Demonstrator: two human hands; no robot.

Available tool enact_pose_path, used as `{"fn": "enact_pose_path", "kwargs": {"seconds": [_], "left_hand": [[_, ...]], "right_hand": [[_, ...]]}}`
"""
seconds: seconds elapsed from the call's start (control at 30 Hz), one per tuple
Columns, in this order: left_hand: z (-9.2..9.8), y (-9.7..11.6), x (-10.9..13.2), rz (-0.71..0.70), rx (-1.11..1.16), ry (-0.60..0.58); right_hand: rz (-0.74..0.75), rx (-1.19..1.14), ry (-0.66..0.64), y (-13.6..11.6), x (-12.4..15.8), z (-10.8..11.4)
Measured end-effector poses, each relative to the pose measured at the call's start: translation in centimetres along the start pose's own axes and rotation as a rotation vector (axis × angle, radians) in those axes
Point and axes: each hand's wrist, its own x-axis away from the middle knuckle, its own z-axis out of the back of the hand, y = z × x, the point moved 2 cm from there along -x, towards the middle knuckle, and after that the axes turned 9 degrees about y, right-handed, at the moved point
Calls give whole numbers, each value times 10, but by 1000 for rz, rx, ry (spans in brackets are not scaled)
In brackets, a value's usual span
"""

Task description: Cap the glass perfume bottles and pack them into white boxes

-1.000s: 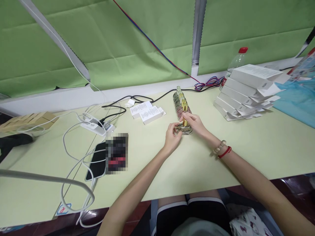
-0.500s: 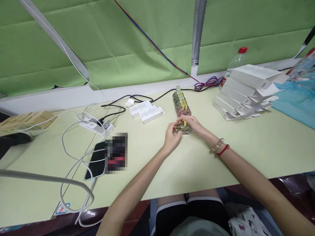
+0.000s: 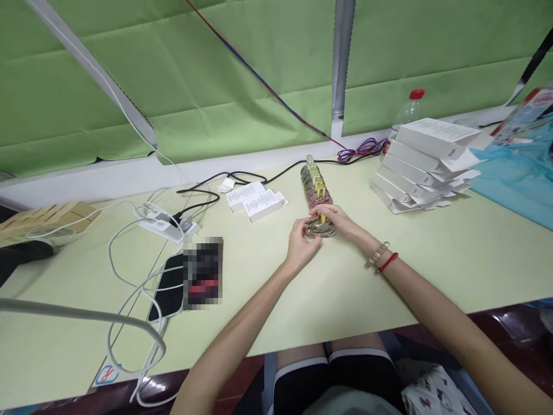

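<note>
Gold-necked, round brownish piece (image 3: 322,230) sits mid-surface on the pale yellow-green table (image 3: 254,276), nearest in a row of gold- and clear-topped pieces (image 3: 315,185) running toward the back edge. To its left, a black-screened phone (image 3: 167,291) lies nearer the front edge, then two white printed boxes (image 3: 261,203) further back. The left hand (image 3: 301,245) holds the piece's left rim, thumb and fingers half closed. The right hand (image 3: 342,222) bends its fingers over the gold neck (image 3: 321,218); whether they pinch it, I cannot tell. Rightward, white cartons (image 3: 425,164) stand stacked toward the back edge.
</note>
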Motion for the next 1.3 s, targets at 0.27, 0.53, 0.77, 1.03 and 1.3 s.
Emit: {"fn": "enact_pose_path", "kwargs": {"seconds": [0.27, 0.53, 0.77, 1.03, 1.3], "left_hand": [[3, -1, 0, 97, 76, 8], [4, 1, -2, 149, 134, 13], [3, -2, 0, 138, 120, -24], [4, 6, 1, 137, -26, -113], [2, 8, 4, 62, -50, -190]], "right_hand": [[325, 159, 294, -6, 1, 8], [575, 453, 298, -2, 1, 17], [623, 577, 418, -3, 0, 22], [510, 644, 518, -1, -3, 28], [426, 634, 485, 3, -5, 28]]}}
